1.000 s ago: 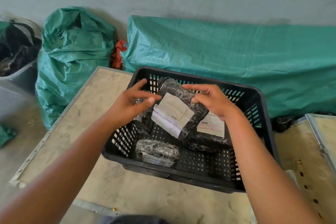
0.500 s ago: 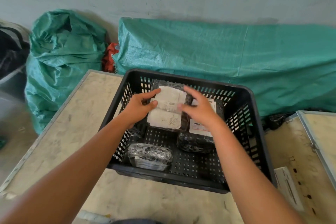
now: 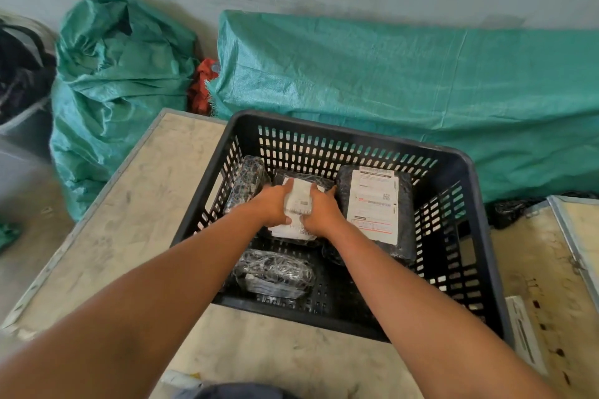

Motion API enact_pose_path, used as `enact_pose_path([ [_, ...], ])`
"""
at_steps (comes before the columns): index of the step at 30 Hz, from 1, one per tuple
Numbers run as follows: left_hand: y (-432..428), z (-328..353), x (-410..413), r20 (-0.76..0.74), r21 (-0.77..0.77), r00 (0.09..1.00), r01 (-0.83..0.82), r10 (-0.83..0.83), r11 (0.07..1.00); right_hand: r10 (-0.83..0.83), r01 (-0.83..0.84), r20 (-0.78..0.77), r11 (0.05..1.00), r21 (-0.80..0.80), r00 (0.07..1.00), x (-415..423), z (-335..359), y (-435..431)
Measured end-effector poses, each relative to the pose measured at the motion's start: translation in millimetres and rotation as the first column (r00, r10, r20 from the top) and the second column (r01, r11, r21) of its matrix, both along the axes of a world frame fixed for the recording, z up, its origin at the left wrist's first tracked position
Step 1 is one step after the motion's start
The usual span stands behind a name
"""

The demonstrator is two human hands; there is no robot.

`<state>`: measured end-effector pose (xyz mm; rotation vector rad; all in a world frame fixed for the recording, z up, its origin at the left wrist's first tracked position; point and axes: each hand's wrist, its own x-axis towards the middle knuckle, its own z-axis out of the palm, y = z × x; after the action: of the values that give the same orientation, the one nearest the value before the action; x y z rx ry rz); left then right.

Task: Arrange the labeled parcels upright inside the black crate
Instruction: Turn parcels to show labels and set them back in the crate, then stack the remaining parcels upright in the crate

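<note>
Head view: left hand (image 3: 272, 207) and right hand (image 3: 321, 212) clasped on opposite sides of a black bubble-wrapped parcel with white label (image 3: 296, 204), label facing up, long axis running away from the body, mid-floor of the black slotted plastic crate (image 3: 470, 172); larger labeled black parcel (image 3: 376, 204) just right, leaning.

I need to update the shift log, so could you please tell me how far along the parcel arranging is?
Partly done. The large labeled parcel and a dark wrapped parcel already stand against the black crate's far wall. The left hand and right hand are together pressing the middle parcel into place between them. The small parcel lying flat by the near wall is left.
</note>
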<state>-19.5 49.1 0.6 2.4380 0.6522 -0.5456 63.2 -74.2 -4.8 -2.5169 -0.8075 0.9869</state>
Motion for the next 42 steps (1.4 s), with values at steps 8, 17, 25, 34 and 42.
enact_pose_path([
  [8,-11,-39,2,-0.126,0.071,0.992,-0.012,0.021,0.997,0.063,-0.061,0.008,0.985,-0.162,0.998,-13,-30,2],
  [17,-8,-34,3,0.03,0.047,0.996,-0.087,0.085,0.995,0.119,-0.098,0.078,0.967,-0.237,0.99,-19,-43,4],
  [25,1,55,-14,0.37,-0.083,0.905,-0.193,0.21,0.978,0.044,-0.045,0.018,0.996,0.08,0.999,-22,-28,-7],
  [34,51,105,-125,0.702,-0.026,0.66,-0.354,0.269,0.935,0.053,0.036,-0.219,0.923,0.382,0.974,-61,13,55],
  [42,52,74,-172,0.525,-0.313,0.719,-0.335,0.456,0.889,0.073,0.04,-0.228,0.889,0.456,0.971,-82,12,57],
])
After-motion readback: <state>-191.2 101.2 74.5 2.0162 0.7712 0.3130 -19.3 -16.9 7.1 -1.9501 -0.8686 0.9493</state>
